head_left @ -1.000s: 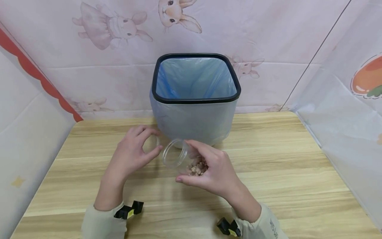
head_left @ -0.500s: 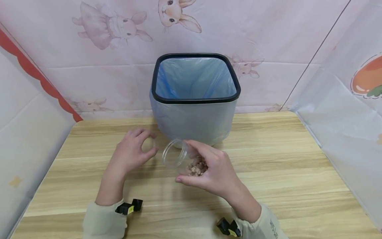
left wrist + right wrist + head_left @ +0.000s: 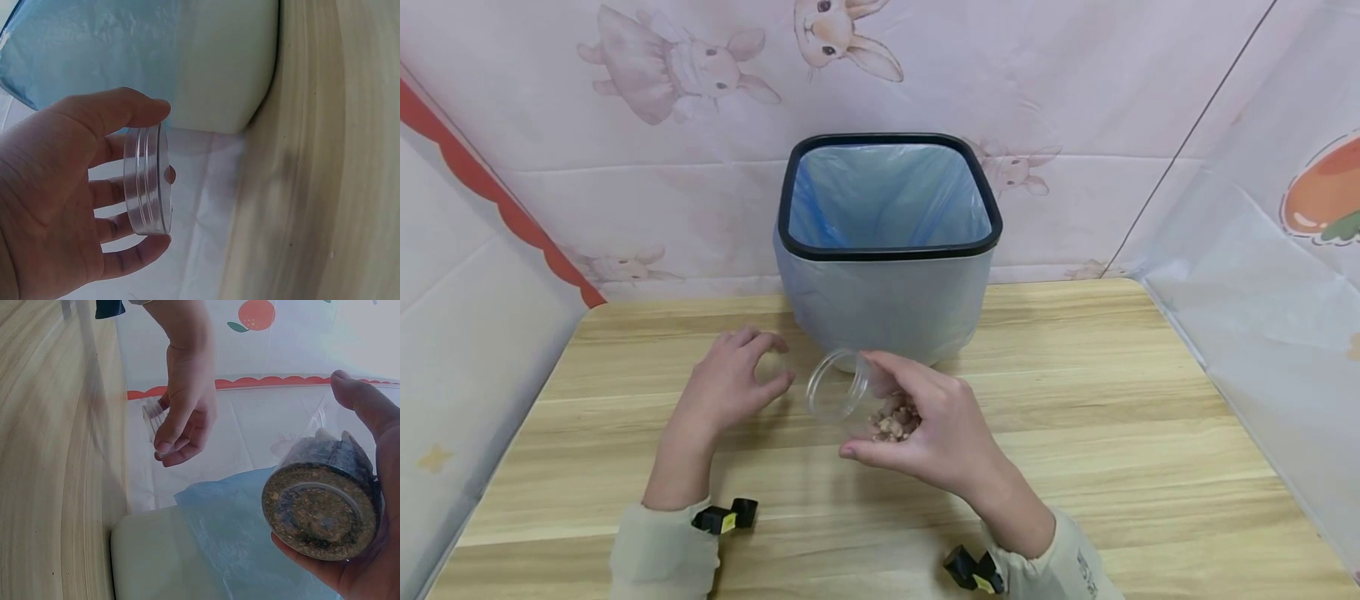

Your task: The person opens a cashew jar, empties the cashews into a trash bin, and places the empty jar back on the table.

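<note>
My left hand (image 3: 730, 379) pinches a clear plastic screw lid (image 3: 147, 181) by its edge, thumb on one side and fingertips on the other. In the head view that lid barely shows between thumb and fingers. To its right, my right hand (image 3: 943, 421) grips a clear plastic jar (image 3: 863, 383) round its body. The jar lies tilted on its side, its uncovered mouth facing left toward the lid, with a gap between them. Brown, crumbly dry pieces (image 3: 895, 419) lie inside. Seen from the right wrist, the jar's base (image 3: 319, 512) shows finer brown crumbs pressed against it.
Just beyond both hands stands a pale trash bin (image 3: 887, 308) with a black rim (image 3: 891, 252) and a blue liner bag (image 3: 887, 196). It rests at the back of the wooden table (image 3: 1112, 433). Rabbit-printed sheets (image 3: 715, 200) enclose the back and sides.
My left hand has drawn a little left, away from the jar's mouth, still holding the lid. The right hand and jar have stayed nearly in place.
</note>
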`<control>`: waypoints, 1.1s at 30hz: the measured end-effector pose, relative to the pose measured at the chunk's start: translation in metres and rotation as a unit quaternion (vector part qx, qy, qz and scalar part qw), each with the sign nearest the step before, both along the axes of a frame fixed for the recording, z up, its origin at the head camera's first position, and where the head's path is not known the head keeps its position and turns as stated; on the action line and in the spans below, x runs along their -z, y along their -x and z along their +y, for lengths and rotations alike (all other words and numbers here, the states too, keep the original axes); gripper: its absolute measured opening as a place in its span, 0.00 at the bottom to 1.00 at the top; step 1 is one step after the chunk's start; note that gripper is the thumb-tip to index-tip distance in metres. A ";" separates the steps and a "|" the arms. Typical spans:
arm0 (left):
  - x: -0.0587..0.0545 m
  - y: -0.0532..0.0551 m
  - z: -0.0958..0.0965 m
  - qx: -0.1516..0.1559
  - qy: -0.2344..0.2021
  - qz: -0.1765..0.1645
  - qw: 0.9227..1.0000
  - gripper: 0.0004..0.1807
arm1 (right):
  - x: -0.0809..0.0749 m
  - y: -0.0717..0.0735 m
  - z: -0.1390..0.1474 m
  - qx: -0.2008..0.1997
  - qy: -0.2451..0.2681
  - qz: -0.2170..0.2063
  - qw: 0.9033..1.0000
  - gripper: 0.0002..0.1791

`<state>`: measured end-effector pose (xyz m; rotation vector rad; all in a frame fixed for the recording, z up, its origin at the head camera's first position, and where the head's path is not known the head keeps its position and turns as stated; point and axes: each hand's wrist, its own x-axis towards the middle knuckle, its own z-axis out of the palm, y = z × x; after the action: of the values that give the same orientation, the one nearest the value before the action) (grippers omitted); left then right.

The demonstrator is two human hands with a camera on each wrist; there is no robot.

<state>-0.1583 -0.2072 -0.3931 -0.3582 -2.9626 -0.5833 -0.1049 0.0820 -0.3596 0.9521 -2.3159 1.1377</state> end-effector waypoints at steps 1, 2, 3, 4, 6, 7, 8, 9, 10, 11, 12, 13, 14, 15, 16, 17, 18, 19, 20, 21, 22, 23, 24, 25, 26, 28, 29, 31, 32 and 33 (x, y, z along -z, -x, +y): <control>0.001 0.001 0.000 0.000 0.001 -0.003 1.000 0.18 | 0.000 0.000 0.000 0.000 0.000 0.000 1.000 0.47; 0.002 0.001 -0.001 0.000 0.002 -0.006 1.000 0.18 | 0.000 0.000 0.000 0.000 0.000 0.001 1.000 0.47; 0.003 0.002 -0.001 0.001 0.002 -0.009 1.000 0.18 | 0.000 0.000 0.000 -0.001 0.001 0.001 1.000 0.47; 0.004 0.002 -0.002 0.002 0.002 -0.013 1.000 0.18 | 0.000 0.000 0.000 -0.001 0.001 0.001 1.000 0.47; 0.007 0.003 -0.003 0.003 0.002 -0.019 1.000 0.19 | 0.000 0.000 0.000 -0.002 0.002 0.001 1.000 0.47; 0.007 0.004 -0.003 0.004 0.002 -0.021 1.000 0.19 | 0.000 0.000 0.000 -0.002 0.002 0.000 1.000 0.47; 0.008 0.004 -0.004 0.004 0.003 -0.023 1.000 0.19 | 0.000 0.000 0.000 -0.002 0.002 0.000 1.000 0.47; 0.009 0.004 -0.004 0.005 0.004 -0.026 1.000 0.20 | 0.000 0.000 0.000 -0.003 0.002 -0.001 1.000 0.47; 0.010 0.005 -0.005 0.005 0.005 -0.027 1.000 0.20 | 0.000 0.000 0.000 -0.003 0.003 -0.001 1.000 0.47; 0.011 0.005 -0.005 0.006 0.006 -0.028 1.000 0.20 | 0.000 0.000 0.000 -0.004 0.003 -0.002 1.000 0.47; 0.012 0.005 -0.006 0.006 0.007 -0.029 1.000 0.20 | 0.000 -0.001 0.000 -0.004 0.003 -0.002 1.000 0.47; 0.012 0.005 -0.006 0.006 0.007 -0.030 1.000 0.21 | -0.001 -0.001 0.000 -0.003 0.002 -0.003 1.000 0.47; 0.013 0.005 -0.006 0.006 0.007 -0.031 0.999 0.21 | -0.001 -0.001 0.000 -0.003 0.002 -0.003 1.000 0.47; 0.014 0.005 -0.007 0.006 0.007 -0.032 0.999 0.21 | -0.001 -0.001 0.000 -0.003 0.002 -0.003 1.000 0.47; 0.014 0.005 -0.007 0.005 0.007 -0.034 0.999 0.21 | -0.001 -0.001 0.000 -0.002 0.001 -0.003 1.000 0.47; 0.014 0.005 -0.007 0.005 0.007 -0.035 0.999 0.21 | -0.001 -0.001 0.000 -0.002 0.000 -0.004 1.000 0.47; 0.014 0.005 -0.008 0.004 0.007 -0.037 0.999 0.21 | -0.001 -0.001 0.000 -0.002 0.000 -0.004 1.000 0.47; 0.015 0.005 -0.008 0.004 0.007 -0.040 0.999 0.21 | -0.001 -0.001 0.000 -0.002 -0.001 -0.004 1.000 0.47; 0.015 0.005 -0.008 0.003 0.008 -0.042 0.999 0.21 | -0.001 -0.001 0.000 -0.001 -0.001 -0.004 1.000 0.47; 0.015 0.005 -0.008 0.003 0.009 -0.044 0.999 0.21 | -0.001 -0.001 0.000 -0.002 -0.001 -0.005 1.000 0.47; 0.015 0.005 -0.008 0.004 0.009 -0.047 0.999 0.21 | -0.001 -0.001 0.000 -0.001 -0.001 -0.005 1.000 0.47; 0.016 0.005 -0.008 0.004 0.010 -0.049 0.999 0.21 | -0.001 -0.001 0.001 -0.001 -0.001 -0.005 1.000 0.47; 0.016 0.005 -0.009 0.005 0.011 -0.051 0.999 0.21 | -0.001 -0.001 0.001 -0.002 -0.001 -0.006 1.000 0.47; 0.017 0.006 -0.009 0.006 0.011 -0.053 0.999 0.21 | -0.001 -0.001 0.001 -0.001 -0.001 -0.006 1.000 0.47; 0.017 0.006 -0.009 0.006 0.011 -0.056 0.998 0.21 | -0.001 -0.001 0.001 -0.001 -0.001 -0.006 1.000 0.47; 0.019 0.006 -0.010 0.008 0.011 -0.061 0.998 0.22 | -0.001 -0.001 0.001 -0.001 -0.001 -0.007 1.000 0.47; 0.019 0.007 -0.010 0.007 0.010 -0.064 0.998 0.22 | -0.002 -0.001 0.001 -0.001 -0.002 -0.007 1.000 0.47; 0.021 0.007 -0.010 0.007 0.009 -0.069 0.998 0.22 | -0.002 -0.001 0.001 0.000 -0.002 -0.007 1.000 0.47; 0.021 0.008 -0.010 0.007 0.010 -0.072 0.997 0.23 | -0.002 -0.001 0.001 0.000 -0.001 -0.006 1.000 0.47; 0.022 0.008 -0.010 0.008 0.009 -0.073 0.997 0.23 | -0.002 -0.001 0.001 -0.001 -0.001 -0.006 1.000 0.47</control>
<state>-0.1660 -0.2175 -0.4152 -0.3554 -3.1086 -0.6090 -0.1039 0.0827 -0.3579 0.9502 -2.3260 1.1444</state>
